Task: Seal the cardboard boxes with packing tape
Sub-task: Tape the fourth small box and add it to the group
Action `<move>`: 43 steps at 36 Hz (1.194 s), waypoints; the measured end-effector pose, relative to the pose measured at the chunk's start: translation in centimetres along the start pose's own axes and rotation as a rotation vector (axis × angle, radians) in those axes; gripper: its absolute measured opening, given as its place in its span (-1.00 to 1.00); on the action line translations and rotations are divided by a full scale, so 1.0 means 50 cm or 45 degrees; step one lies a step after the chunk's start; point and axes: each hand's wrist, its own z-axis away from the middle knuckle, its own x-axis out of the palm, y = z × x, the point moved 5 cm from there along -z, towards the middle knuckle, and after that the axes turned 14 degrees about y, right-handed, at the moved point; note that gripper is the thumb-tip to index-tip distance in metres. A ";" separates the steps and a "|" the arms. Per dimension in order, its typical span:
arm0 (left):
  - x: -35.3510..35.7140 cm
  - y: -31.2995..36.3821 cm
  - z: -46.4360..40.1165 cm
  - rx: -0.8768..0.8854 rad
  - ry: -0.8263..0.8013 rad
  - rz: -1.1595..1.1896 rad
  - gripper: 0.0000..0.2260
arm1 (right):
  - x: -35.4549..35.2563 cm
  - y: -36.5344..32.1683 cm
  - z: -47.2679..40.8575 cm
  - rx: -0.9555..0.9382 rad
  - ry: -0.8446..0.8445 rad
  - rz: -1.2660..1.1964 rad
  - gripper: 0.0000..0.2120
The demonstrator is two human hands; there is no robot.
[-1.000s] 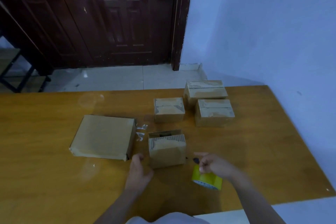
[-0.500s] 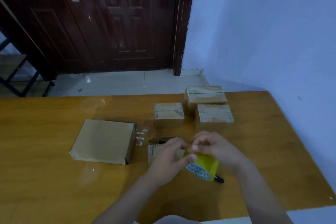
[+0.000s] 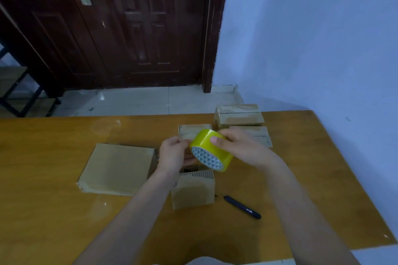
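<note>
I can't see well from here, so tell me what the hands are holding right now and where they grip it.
The right hand grips the yellow tape roll around its outer band; the left hand pinches at the roll's left edge.

No legible text anywhere.

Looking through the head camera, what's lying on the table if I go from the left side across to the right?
Flat cardboard box → left hand → roll of yellow tape, held above the small open box → right hand → black pen.
</note>
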 end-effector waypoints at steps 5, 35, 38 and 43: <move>0.000 -0.027 -0.005 -0.451 -0.111 0.138 -0.77 | -0.001 0.013 -0.007 0.028 -0.079 -0.631 -0.85; -0.096 -0.237 -0.051 -0.310 0.058 0.029 -0.86 | 0.175 0.286 0.059 0.291 -0.713 0.115 -0.91; -0.100 -0.251 -0.044 -0.274 0.088 0.063 -0.88 | 0.180 0.293 0.074 0.312 -0.700 0.064 -0.87; -0.109 -0.261 -0.037 -0.165 0.195 0.146 -0.80 | 0.189 0.286 0.081 0.267 -0.675 0.115 -0.79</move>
